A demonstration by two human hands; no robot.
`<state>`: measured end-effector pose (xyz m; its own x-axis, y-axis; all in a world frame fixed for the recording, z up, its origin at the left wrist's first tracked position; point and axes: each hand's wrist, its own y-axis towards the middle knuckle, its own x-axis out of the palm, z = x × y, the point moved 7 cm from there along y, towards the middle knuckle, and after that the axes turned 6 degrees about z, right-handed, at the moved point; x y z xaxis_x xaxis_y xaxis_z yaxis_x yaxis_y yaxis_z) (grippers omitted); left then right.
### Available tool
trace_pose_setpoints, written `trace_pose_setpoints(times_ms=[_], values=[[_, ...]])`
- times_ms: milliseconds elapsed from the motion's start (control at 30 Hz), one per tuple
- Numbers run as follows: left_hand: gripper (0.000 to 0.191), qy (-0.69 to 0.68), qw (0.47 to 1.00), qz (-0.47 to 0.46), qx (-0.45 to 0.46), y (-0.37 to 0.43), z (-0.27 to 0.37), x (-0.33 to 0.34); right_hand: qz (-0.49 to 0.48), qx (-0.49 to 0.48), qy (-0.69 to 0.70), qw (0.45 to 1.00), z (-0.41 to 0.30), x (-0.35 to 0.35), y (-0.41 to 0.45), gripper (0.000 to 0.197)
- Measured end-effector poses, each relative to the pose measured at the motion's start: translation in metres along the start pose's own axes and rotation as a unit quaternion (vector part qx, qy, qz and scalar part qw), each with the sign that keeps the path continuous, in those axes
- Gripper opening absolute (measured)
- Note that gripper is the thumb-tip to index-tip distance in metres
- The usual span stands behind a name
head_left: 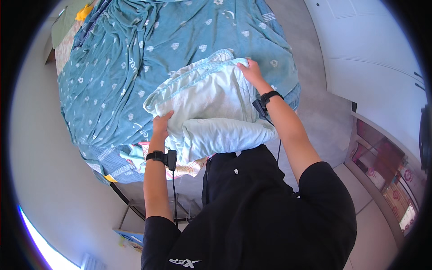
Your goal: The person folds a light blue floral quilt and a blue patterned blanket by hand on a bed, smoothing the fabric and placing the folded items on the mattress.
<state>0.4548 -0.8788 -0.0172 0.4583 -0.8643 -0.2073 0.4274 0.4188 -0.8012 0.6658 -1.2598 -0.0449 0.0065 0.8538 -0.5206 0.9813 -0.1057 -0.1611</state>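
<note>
A pale mint quilt (216, 98) with light blue edging lies partly folded at the near side of the bed, its lower part rolled toward my body. My left hand (161, 125) grips its left edge, thumb on top and fingers hidden underneath. At the upper right corner, my right hand (250, 71) pinches the trimmed edge. Beneath the quilt spreads a teal fleece blanket (189, 37) printed with white hearts and flowers, wrinkled at the upper left. Each wrist wears a black strap with a small cabled device.
Blue patterned bedding (118, 165) and a checked cloth (189, 167) hang at the bed's near edge. White cabinet doors (368, 44) stand to the right, past the grey floor (310, 111). A yellow item (83, 12) lies at the far left. A blue-topped piece (130, 235) is low on the left.
</note>
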Motion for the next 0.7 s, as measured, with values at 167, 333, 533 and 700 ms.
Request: trace_pose_setpoints(times_ms=[167,333,533,700], values=[[0.030,0.200,0.964,0.126,0.120,-0.013,-0.009,-0.059,-0.191,0.128,0.166,0.959,-0.017,0.020,-0.021,0.023],[0.025,0.313,0.880,0.224,0.279,-0.044,0.006,-0.065,-0.264,0.133,0.180,0.938,-0.038,0.066,-0.026,0.031],[0.024,0.075,0.964,0.131,0.217,-0.041,-0.005,-0.058,-0.322,0.237,0.172,0.900,-0.050,0.099,-0.041,0.055],[0.030,-0.074,0.968,0.202,0.131,-0.029,-0.027,-0.084,-0.349,0.255,0.101,0.896,-0.060,0.100,-0.053,0.034]])
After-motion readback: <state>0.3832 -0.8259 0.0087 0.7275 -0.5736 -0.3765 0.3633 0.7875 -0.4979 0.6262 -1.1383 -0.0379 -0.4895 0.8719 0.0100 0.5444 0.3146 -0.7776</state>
